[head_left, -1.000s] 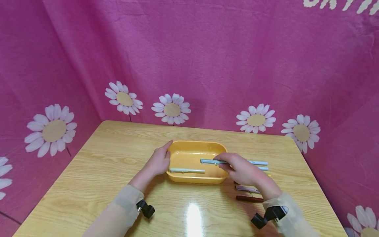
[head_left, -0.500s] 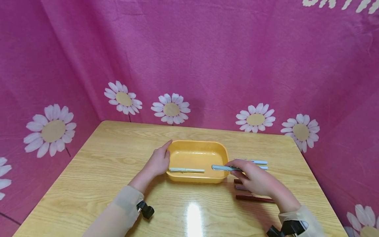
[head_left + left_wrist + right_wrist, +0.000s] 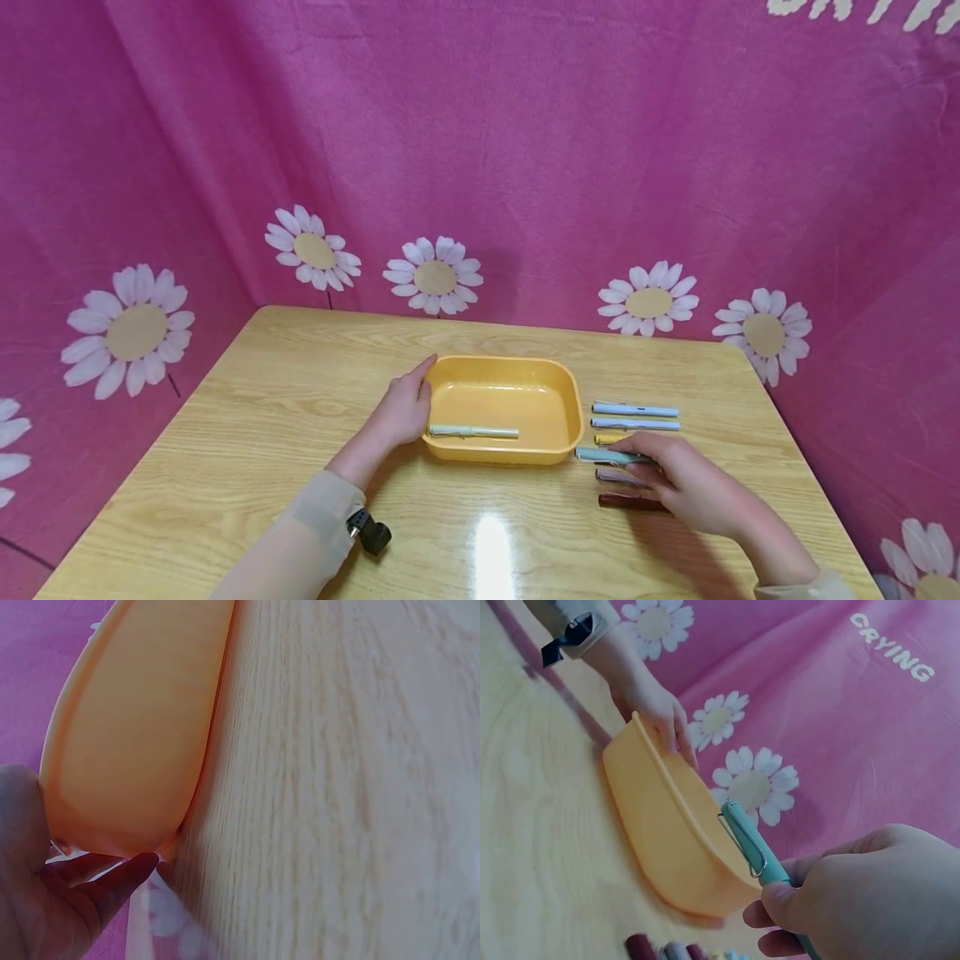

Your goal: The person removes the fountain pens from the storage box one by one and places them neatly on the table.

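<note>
My left hand [image 3: 403, 408] grips the left end of a yellow plastic tray [image 3: 498, 456]. In the left wrist view its fingers [image 3: 124, 889] bend in against the tray's end. A pale green pen [image 3: 474, 432] lies inside the tray along the near side. My right hand [image 3: 693, 483] pinches a teal pen [image 3: 744, 836] between thumb and fingers. Its capped end with the wire clip points out of the hand, just right of the tray's near corner. This pen is over a row of pens on the table, partly covering them in the head view.
Two light blue pens [image 3: 636, 424], a yellow pen [image 3: 609, 438], a mauve pen [image 3: 618, 477] and a dark red pen [image 3: 630, 502] lie side by side right of the tray. The wooden table [image 3: 337, 350] ends at a pink flowered curtain [image 3: 525, 167].
My right hand has carried the teal pen from above the tray rightward and toward me, over the row of pens. The left hand and tray have stayed put.
</note>
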`<state>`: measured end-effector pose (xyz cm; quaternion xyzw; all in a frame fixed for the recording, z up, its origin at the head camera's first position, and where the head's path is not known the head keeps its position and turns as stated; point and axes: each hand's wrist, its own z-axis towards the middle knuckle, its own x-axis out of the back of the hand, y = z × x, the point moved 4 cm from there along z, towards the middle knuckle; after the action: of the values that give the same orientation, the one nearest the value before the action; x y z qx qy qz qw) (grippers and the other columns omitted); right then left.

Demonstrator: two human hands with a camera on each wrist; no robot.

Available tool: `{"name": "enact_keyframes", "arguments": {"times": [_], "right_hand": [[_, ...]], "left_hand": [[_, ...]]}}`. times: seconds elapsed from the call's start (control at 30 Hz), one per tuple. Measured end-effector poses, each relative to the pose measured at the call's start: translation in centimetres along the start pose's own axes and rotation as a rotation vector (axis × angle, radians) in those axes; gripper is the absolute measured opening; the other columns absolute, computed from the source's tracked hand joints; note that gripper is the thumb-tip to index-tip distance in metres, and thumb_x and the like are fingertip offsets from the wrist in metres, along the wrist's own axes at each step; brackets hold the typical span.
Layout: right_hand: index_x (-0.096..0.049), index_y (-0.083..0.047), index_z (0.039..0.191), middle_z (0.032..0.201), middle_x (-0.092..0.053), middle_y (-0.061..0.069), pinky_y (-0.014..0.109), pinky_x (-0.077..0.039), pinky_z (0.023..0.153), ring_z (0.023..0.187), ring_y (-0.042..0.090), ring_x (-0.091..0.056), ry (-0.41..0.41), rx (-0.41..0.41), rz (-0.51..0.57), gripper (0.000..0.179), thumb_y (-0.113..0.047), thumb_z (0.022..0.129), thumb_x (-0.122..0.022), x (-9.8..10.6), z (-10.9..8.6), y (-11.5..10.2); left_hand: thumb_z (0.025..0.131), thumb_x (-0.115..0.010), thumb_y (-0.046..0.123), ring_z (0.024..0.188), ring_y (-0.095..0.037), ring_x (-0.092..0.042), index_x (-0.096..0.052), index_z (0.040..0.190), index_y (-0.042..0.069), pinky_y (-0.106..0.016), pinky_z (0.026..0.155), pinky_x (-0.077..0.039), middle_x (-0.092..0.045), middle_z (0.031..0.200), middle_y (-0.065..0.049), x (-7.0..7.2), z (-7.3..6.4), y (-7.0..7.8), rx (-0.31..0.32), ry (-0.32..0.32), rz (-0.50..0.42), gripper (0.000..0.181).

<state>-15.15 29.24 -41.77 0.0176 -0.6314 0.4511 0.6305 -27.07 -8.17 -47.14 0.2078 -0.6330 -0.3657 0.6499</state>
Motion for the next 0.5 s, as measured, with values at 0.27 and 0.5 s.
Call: {"name": "enact_keyframes", "arguments": {"times": [0.27, 0.5], "right_hand": [[-0.071, -0.023, 0.119, 0.112, -0.071, -0.011, 0.022, -0.056, 0.086, 0.101, 0.007, -0.065, 0.037, 0.002, -0.015, 0.036, 0.005, 0.096, -0.072, -1.1, -3.1, 1.1], [-0.071, -0.023, 0.117, 0.11, -0.07, -0.01, 0.02, -0.056, 0.084, 0.1, 0.007, -0.064, 0.011, -0.05, 0.048, 0.028, 0.0, 0.1, -0.069, -2.3, -5.0, 1.9]], "left_hand": [[0.111, -0.041, 0.007, 0.095, -0.029, -0.067, -0.038, 0.164, 0.004, -0.048, 0.098, -0.054, -0.065, 0.135, -0.028, -0.1, 0.0, -0.2, -0.007, 0.008, -0.006, 0.053], [0.111, -0.041, 0.006, 0.079, -0.024, -0.065, -0.038, 0.163, 0.003, -0.046, 0.091, -0.057, -0.068, 0.126, -0.028, 0.0, 0.0, -0.1, -0.008, 0.009, -0.011, 0.053]]}}
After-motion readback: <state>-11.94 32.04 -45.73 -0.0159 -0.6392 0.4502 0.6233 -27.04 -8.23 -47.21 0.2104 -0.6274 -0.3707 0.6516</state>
